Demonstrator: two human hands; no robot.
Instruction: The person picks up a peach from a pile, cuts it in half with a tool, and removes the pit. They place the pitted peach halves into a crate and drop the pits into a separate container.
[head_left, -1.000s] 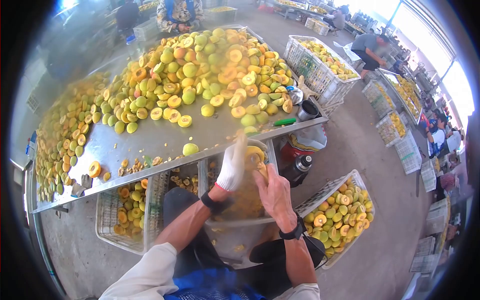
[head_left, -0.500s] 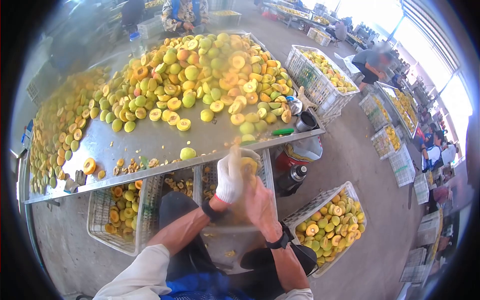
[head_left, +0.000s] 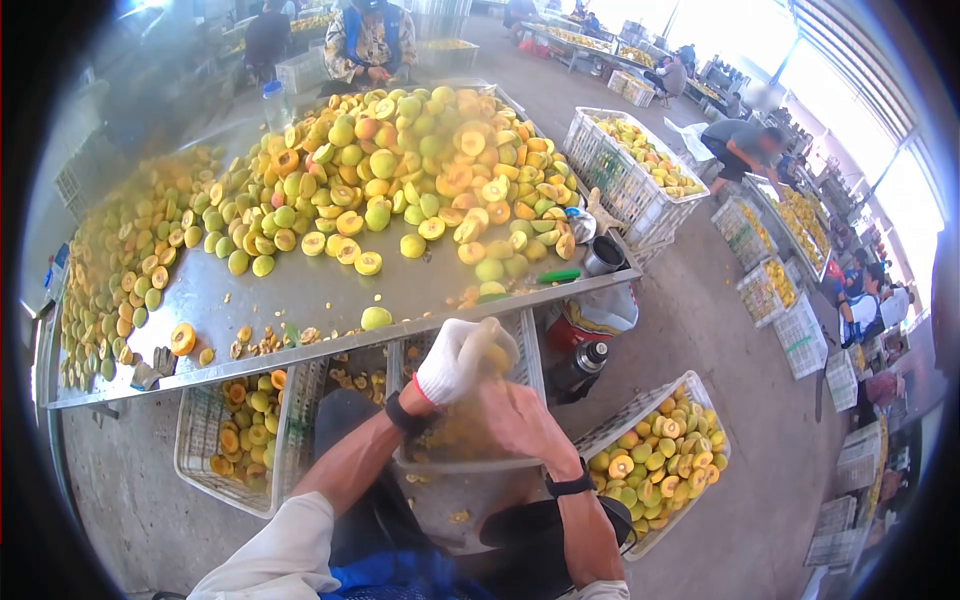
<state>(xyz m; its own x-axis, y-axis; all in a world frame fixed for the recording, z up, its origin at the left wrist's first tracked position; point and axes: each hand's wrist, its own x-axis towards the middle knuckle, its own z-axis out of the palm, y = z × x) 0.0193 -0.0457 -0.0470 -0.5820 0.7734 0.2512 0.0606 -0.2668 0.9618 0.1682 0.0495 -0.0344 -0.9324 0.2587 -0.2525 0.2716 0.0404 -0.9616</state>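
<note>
My left hand [head_left: 462, 362], in a white knit glove, is closed round a yellow peach [head_left: 496, 354] in front of the table's edge. Close below it is my bare right hand [head_left: 518, 418], its fingers curled and smeared by motion; I cannot tell what they hold. Both hands are over a white crate [head_left: 536, 350] under the table's edge. A large heap of whole and halved yellow-green peaches [head_left: 375, 165] covers the back of the metal table [head_left: 300, 285]. One peach [head_left: 376, 318] lies near the front rim, left of my gloved hand.
A steel cup [head_left: 603, 256] and a green stick-like object [head_left: 558, 276] lie at the right corner. A black thermos [head_left: 580, 366] stands below. Crates of peaches flank my legs, left [head_left: 277, 470] and right [head_left: 712, 410]. A person [head_left: 368, 45] sits across the table.
My right hand has shifted down and slightly right, away from the gloved hand. The left hand still grips the peach and has turned slightly. The view has tilted up a little.
</note>
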